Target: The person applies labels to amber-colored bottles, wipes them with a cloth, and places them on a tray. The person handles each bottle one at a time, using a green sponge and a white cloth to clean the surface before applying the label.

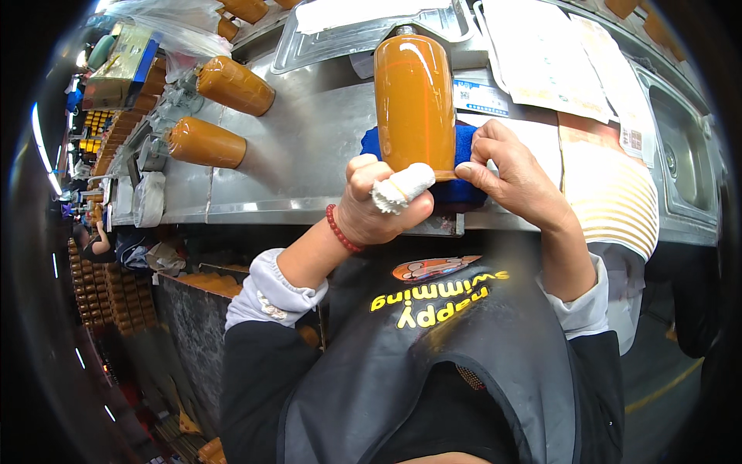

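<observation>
A glossy orange-brown bottle (414, 98) lies in front of me, its narrow neck pointing away and its base towards me, over a folded blue cloth (465, 145). My left hand (382, 200) is at the left of the base; a white cloth cover is wrapped on one of its fingers, and a red bead bracelet is on the wrist. Its fingers are curled, and whether they grip the bottle is partly hidden. My right hand (510, 168) touches the right edge of the base with thumb and fingertips pinched there.
Two similar bottles (235, 86) (207, 142) stand at the left on the steel counter (313, 127). A clear tray (371, 43) is at the back. Printed sheets (533, 64), striped paper (608, 197) and a steel sink (681, 151) are at the right. A person (98, 246) is far left.
</observation>
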Motion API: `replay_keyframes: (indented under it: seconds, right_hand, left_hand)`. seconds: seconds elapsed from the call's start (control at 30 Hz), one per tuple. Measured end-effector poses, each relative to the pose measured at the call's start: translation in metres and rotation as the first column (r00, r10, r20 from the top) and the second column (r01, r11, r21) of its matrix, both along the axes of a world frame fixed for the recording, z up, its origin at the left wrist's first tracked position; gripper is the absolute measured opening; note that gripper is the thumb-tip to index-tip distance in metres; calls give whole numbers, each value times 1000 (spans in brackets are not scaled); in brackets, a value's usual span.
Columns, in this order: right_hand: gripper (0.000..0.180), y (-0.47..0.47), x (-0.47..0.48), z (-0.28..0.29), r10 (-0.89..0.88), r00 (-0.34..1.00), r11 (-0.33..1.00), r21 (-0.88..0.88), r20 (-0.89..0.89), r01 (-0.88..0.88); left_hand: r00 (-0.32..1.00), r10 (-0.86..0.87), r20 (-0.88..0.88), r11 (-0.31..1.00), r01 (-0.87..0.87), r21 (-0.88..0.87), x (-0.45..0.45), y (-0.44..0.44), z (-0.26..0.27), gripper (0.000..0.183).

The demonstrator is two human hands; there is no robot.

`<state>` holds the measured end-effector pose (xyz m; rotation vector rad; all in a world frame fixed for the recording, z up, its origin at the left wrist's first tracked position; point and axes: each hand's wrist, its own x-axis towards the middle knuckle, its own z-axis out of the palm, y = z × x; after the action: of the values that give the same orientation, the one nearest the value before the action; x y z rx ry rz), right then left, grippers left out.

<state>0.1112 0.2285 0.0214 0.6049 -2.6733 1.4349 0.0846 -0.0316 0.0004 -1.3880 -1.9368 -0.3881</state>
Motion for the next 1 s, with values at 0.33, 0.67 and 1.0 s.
replay_keyframes:
  seconds: [0.33, 0.67, 1.0]
  right_hand:
    - [22, 4, 0, -7, 7, 1000, 997, -74, 15, -6]
    - [17, 6, 2, -10, 17, 999, 994, -110, 52, -11]
    - [15, -3, 11, 1, -45, 997, 994, -100, -57, 39]
  left_hand:
    - [999, -32, -24, 996, 29, -86, -3, -2, 8, 39]
    - [997, 51, -53, 997, -55, -63, 4, 7, 0, 30]
    - [967, 90, 240, 973, -136, 184, 2, -2, 7, 53]
